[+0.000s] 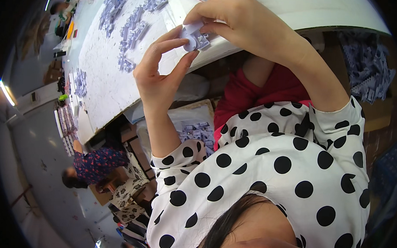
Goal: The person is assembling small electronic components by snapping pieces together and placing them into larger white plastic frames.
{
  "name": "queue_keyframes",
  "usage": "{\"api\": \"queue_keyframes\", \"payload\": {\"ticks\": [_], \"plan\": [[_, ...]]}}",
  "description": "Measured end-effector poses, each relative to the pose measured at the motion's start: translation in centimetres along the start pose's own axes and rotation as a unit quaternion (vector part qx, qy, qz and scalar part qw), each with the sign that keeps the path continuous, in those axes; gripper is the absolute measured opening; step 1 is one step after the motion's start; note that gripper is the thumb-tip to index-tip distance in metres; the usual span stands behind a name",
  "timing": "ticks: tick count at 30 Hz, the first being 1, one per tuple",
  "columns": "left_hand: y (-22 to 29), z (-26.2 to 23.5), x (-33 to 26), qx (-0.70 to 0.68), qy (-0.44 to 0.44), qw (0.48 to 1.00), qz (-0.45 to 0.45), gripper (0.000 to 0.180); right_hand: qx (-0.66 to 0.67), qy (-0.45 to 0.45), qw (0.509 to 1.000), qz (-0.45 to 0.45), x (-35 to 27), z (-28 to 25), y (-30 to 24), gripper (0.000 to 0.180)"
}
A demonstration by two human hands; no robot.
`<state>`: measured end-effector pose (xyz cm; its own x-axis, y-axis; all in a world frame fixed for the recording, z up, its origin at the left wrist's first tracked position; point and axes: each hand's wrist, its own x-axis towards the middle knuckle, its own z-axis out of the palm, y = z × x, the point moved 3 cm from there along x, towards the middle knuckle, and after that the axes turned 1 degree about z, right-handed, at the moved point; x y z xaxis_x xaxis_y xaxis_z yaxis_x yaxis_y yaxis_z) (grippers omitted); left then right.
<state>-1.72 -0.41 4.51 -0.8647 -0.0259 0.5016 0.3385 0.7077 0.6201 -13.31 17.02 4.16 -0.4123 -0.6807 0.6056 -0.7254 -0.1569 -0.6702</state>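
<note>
Both my hands are raised over the near edge of the white table, fingers on a small pale plastic assembly (204,41). It has a round, disc-like part and a flat tab; its exact kind does not show. My left hand (158,71) grips the disc's rim between thumb and forefinger. Thumb and bent fingers of my right hand (238,21) close on the flat tab at the far side. Some of the assembly is hidden behind my fingertips.
Rows of similar pale plastic parts (134,32) lie on the white table (98,93). Below its edge stands a lined box (194,128) of parts. More pale parts (369,69) fill a carton at the right. A person in a dark patterned top (99,166) sits at left.
</note>
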Motion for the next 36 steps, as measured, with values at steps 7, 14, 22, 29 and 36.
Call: {"api": "queue_keyframes", "payload": {"ticks": [7,14,22,29,36], "plan": [[-2.0,1.5,-1.2,-0.174,0.073,0.979,-0.077,0.031,-0.206,0.158,0.964,-0.066,-3.0,1.5,0.4,0.03],[-3.2,2.1,-1.8,-0.161,0.054,0.982,-0.084,0.031,-0.298,0.168,0.939,-0.012,-4.2,2.1,0.1,0.036],[-3.2,1.7,-2.2,-0.12,0.039,0.988,-0.087,0.03,-0.398,0.203,0.894,-0.008,-4.7,3.3,0.9,0.027],[-3.5,1.8,-2.3,-0.116,0.061,0.988,-0.077,0.027,-0.404,0.16,0.901,0.018,-4.9,3.2,0.8,0.032],[-3.1,2.2,-2.0,-0.097,0.038,0.993,-0.06,0.032,-0.394,0.231,0.89,-0.011,-4.8,3.1,1.1,0.014]]}}
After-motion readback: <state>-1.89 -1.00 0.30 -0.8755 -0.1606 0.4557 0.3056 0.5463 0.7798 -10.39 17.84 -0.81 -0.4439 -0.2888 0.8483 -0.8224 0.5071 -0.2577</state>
